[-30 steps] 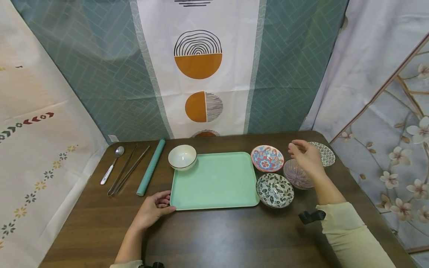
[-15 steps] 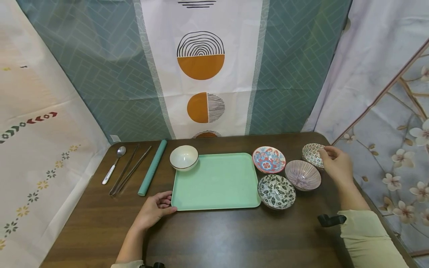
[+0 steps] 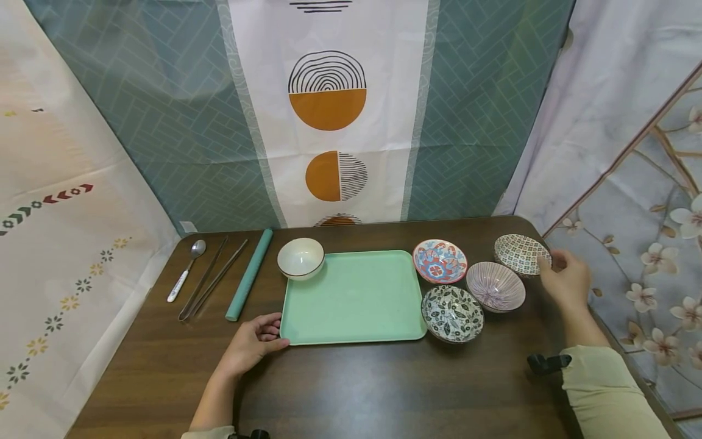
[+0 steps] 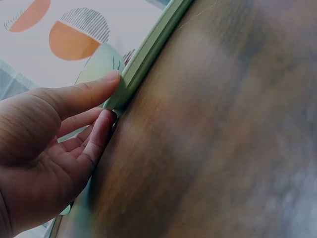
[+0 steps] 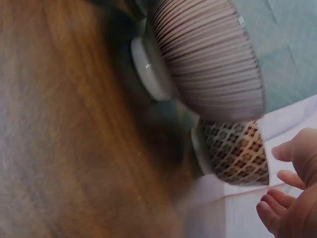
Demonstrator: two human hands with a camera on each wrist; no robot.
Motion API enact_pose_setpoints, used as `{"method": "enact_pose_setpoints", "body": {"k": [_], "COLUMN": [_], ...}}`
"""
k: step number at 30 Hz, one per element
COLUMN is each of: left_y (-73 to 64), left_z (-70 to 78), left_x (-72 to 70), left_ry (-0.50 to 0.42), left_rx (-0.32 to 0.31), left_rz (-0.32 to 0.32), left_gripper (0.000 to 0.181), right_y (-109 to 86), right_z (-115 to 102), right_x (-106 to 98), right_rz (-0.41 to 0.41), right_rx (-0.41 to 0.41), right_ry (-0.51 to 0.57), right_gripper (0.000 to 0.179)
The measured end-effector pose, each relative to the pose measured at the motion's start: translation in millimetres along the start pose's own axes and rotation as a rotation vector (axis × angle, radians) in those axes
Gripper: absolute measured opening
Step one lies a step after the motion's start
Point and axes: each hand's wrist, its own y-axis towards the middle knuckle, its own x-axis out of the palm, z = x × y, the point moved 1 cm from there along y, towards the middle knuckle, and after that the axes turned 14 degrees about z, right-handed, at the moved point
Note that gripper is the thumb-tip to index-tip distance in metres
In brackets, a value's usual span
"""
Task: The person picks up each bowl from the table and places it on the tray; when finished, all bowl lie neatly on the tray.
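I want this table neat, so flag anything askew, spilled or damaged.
I see no spill or damage. Only the white bowl looks off: in the head view it covers the far left corner of the tray, its rim jutting past the edges.

- Bowls (image 3: 452, 314): 5 total; 1 plain, 4 patterned
- Tray (image 3: 353, 299): 1
- Spoon (image 3: 183, 279): 1
- Metal tongs (image 3: 203, 279): 1 pair
- Teal roll (image 3: 249, 275): 1
- Hands: 2; left hand (image 3: 250, 344), right hand (image 3: 567, 279)
- Black wrist devices (image 3: 548, 364): 2
- Table (image 3: 351, 390): 1
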Motion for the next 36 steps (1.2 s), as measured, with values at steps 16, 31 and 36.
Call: {"method": "enact_pose_setpoints", "body": {"k": [16, 31, 36], "left_y": [0.8, -1.0, -0.4], "left_z": [0.7, 0.7, 0.6], "left_x": [0.2, 0.2, -0.8], "left_ry": [-0.011, -0.009, 0.001], "left_rx": [0.016, 0.007, 0.006], "left_rz": [-0.017, -0.019, -0.009], "left_gripper": [0.061, 0.062, 0.063], "right_y": [3.7, 8.9, 16.0], "right_z": [23, 12, -3], "right_x": [3, 0, -7], "right_rz": [-0.156, -0.128, -0.128], "right_rx": [0.125, 0.312, 0.311], "right_ry": [0.034, 0.171, 0.111], "right_gripper": [0.058, 0.055, 0.057]}}
